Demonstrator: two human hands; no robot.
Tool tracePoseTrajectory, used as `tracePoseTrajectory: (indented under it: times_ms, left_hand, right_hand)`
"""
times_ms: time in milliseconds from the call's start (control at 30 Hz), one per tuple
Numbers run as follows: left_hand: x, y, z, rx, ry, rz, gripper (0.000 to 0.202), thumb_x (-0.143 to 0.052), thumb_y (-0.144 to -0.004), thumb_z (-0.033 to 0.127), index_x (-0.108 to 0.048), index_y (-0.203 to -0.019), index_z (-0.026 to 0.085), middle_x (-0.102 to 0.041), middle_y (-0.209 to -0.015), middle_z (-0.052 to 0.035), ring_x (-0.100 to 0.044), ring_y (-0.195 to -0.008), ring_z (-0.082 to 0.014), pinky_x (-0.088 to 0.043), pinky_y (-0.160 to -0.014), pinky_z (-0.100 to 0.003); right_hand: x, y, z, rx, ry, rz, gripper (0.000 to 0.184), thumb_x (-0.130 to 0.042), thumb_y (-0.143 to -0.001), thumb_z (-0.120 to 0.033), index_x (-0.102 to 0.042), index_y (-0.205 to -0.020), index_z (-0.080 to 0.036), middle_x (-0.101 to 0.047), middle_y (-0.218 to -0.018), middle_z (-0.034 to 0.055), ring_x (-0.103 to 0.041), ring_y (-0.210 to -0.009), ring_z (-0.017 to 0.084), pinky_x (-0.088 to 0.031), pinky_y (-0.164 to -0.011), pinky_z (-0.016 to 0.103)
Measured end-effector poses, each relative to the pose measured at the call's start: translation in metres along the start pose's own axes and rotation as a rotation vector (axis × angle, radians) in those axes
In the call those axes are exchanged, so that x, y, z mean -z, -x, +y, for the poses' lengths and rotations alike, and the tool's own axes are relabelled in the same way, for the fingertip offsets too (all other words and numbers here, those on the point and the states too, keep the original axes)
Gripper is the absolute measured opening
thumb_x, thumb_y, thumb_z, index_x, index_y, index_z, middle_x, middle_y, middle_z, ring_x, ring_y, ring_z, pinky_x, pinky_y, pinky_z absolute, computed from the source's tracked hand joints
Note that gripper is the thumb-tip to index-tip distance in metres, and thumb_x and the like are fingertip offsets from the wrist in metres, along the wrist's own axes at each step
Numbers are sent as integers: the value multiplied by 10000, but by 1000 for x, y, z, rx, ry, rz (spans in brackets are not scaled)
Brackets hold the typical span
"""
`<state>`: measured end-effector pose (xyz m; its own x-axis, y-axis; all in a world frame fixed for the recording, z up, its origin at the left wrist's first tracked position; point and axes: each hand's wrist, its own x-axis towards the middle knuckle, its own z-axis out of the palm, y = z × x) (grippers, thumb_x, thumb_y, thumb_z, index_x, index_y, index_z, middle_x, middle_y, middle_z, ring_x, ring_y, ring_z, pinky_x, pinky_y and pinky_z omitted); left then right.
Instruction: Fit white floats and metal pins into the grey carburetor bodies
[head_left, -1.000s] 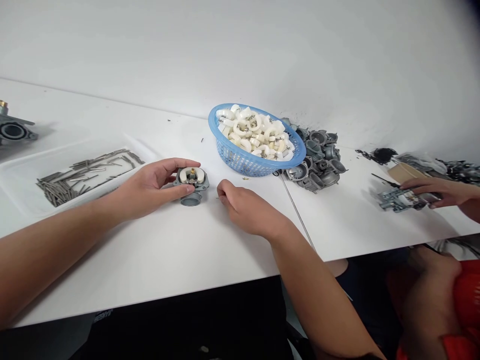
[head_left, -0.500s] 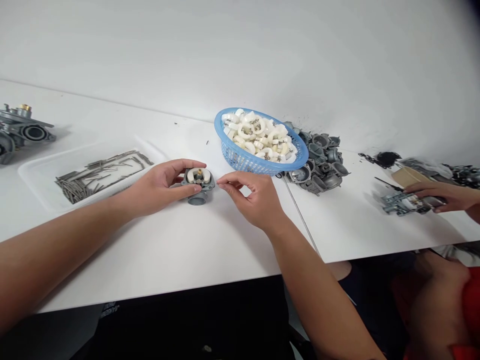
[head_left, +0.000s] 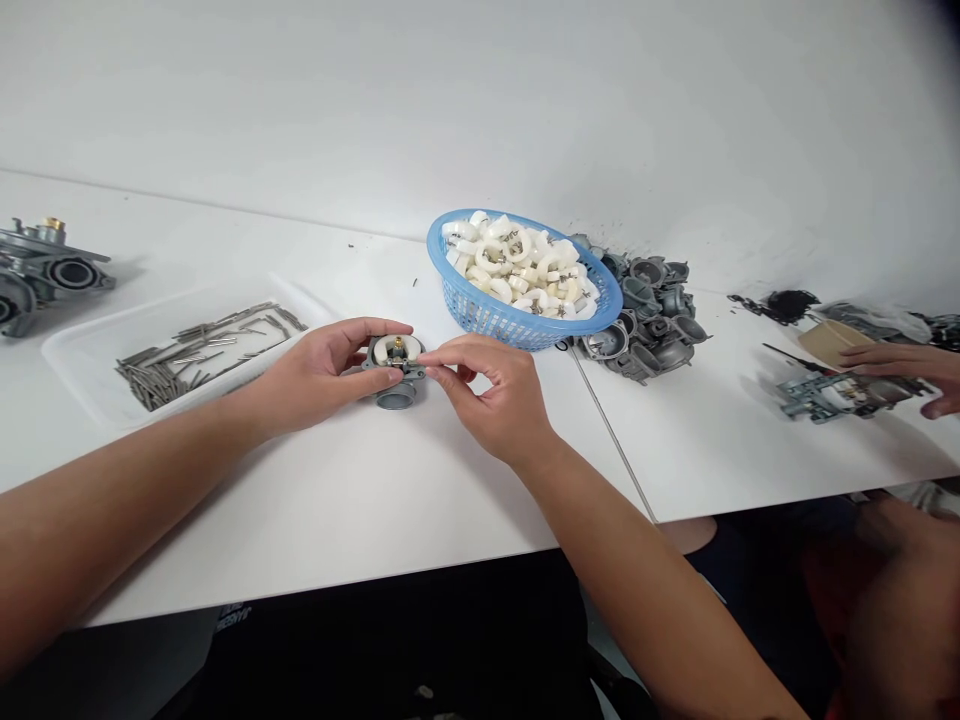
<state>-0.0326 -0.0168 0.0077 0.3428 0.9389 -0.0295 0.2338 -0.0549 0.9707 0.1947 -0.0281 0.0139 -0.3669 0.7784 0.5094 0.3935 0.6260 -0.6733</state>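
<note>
My left hand (head_left: 315, 370) is wrapped round the left side of a grey metal carburetor body (head_left: 395, 397), steadying it on the white table. A white ring-shaped float (head_left: 384, 350) sits in the top of the body, with a brass piece (head_left: 398, 342) in its middle. At the body's right side, my right hand (head_left: 491, 390) has thumb and forefinger pinched on a thin metal pin (head_left: 417, 364), mostly hidden by the fingertips. The pin is level with the float's hinge; how far it reaches in I cannot tell.
A white tray (head_left: 82, 395) of thin metal pins lies left, near another carburetor (head_left: 56, 270). Behind my right hand stands a blue basket (head_left: 491, 325) of white floats. Grey metal bowls (head_left: 652, 310) are piled beside it. Far right, a co-worker's hand (head_left: 900, 362) is over another carburetor (head_left: 814, 397).
My right hand has moved left, bringing its pinched fingertips up against the carburetor's side. My left hand has kept its hold. The co-worker's hand has lifted and opened somewhat.
</note>
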Motion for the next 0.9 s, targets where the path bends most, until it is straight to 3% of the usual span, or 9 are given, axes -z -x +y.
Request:
tracePoseTrajectory:
  times_ms: [200, 367, 567, 900]
  left_hand:
    - [-1, 0, 2, 20, 33, -9, 585, -788, -861, 456, -615, -1386, 264, -721, -991, -43, -666, -794, -187, -556, -635, -297]
    - [0, 0, -2, 17, 62, -29, 594, -782, -866, 469, -607, -1397, 267, -728, -1100, -75, -703, -877, -228, -598, -699, -348]
    - [1, 0, -1, 44, 68, -22, 583, -792, -861, 462, -614, -1385, 279, -722, -1074, -60, -698, -856, -211, -602, -701, -340]
    - [-1, 0, 0, 14, 106, -27, 562, -795, -865, 414, -622, -1374, 250, -710, -1110, -57, -683, -898, -197, -594, -749, -328]
  right_hand:
    - [-2, 1, -3, -125, -20, 28, 140, -639, -943, -273, -670, -1074, -235, -734, -989, 3, -611, -729, 114, -492, -652, 257]
    - [-6, 1, -1, -171, -68, 33, 200, -636, -919, -248, -607, -1115, -233, -710, -963, 3, -657, -789, 133, -480, -649, 265]
    - [-9, 1, 0, -192, -124, 26, 218, -635, -904, -217, -566, -1110, -237, -710, -945, 1, -706, -928, 170, -488, -671, 279]
    - [-8, 1, -3, -216, -161, 19, 227, -643, -897, -224, -561, -1108, -237, -697, -939, -4, -702, -921, 165, -486, -659, 273]
